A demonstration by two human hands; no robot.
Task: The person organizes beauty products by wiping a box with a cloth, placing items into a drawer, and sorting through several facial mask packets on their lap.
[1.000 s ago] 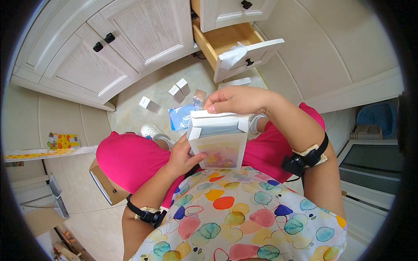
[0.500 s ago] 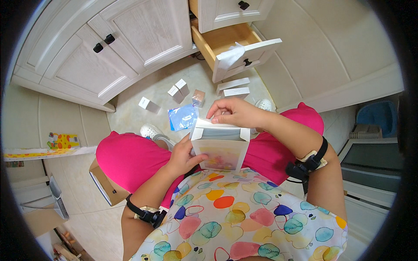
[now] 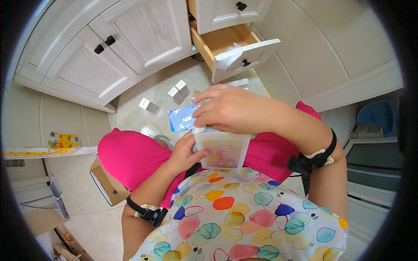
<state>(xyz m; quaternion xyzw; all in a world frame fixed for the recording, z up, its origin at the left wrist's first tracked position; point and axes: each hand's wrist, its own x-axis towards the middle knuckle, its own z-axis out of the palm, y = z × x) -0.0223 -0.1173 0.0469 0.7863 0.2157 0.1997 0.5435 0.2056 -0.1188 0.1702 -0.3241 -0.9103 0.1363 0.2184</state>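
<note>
A white cardboard box (image 3: pixel 222 156) with a soft floral picture on its front stands upright in my lap. My left hand (image 3: pixel 187 152) grips its left side, thumb across the front face and fingers behind. Over the top of the box lies my right hand (image 3: pixel 228 111), its bent fingers at the upper left corner by a small white flap. That hand covers the box's opening, so what is inside is hidden. Just beyond the box, a blue plastic packet (image 3: pixel 182 118) lies on the floor, partly behind my right fingers.
Several small white boxes (image 3: pixel 150 106) stand on the floor ahead. A wooden drawer (image 3: pixel 230 39) is pulled out, a white cloth or bag (image 3: pixel 229 55) over its front. White cabinets (image 3: pixel 141 32) line the far side. A brown carton (image 3: pixel 106 182) sits left of my knee.
My right hand has moved over the box top from its far edge, covering the opening and the grey contents seen before. My left hand keeps its hold.
</note>
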